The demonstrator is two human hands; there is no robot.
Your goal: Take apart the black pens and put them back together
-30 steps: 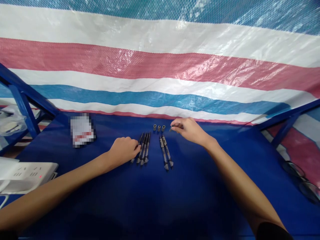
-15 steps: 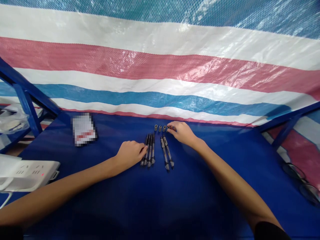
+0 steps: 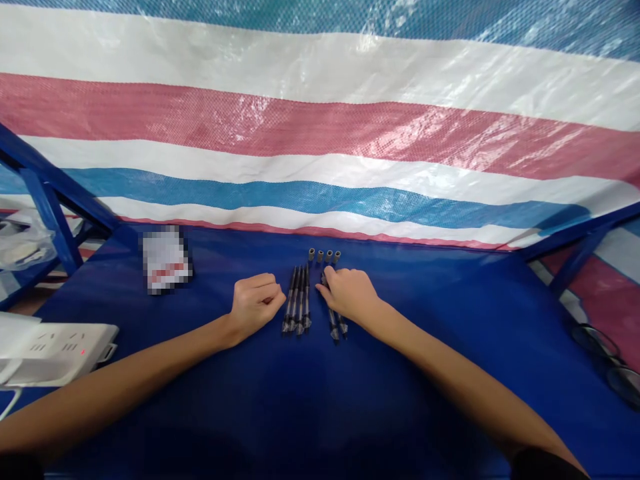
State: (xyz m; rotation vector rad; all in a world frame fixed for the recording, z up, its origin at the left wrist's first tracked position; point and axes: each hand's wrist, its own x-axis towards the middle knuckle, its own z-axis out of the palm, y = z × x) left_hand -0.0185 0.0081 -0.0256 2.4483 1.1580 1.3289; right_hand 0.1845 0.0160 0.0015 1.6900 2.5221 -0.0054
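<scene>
Several slim pens with dark upper ends and clear-wrapped lower ends lie side by side on the blue table. Just left of that row rests my left hand, its fingers curled into a fist; no object shows in it. My right hand is closed over the upper part of two more pens, thumb on their left side. Only their lower ends show below the hand. Behind the pens, several small grey hollow cylinders stand upright in a line, apart from both hands.
A blurred-out white packet lies at the back left. Nearer on the left is a white power strip with a red light and a cable. A striped tarp hangs behind the table, between blue frame bars. Eyeglasses appear at far right.
My right hand has left the rightmost cylinder and come toward me onto the two right pens. My left hand has drawn slightly left from the pen row, curling tighter.
</scene>
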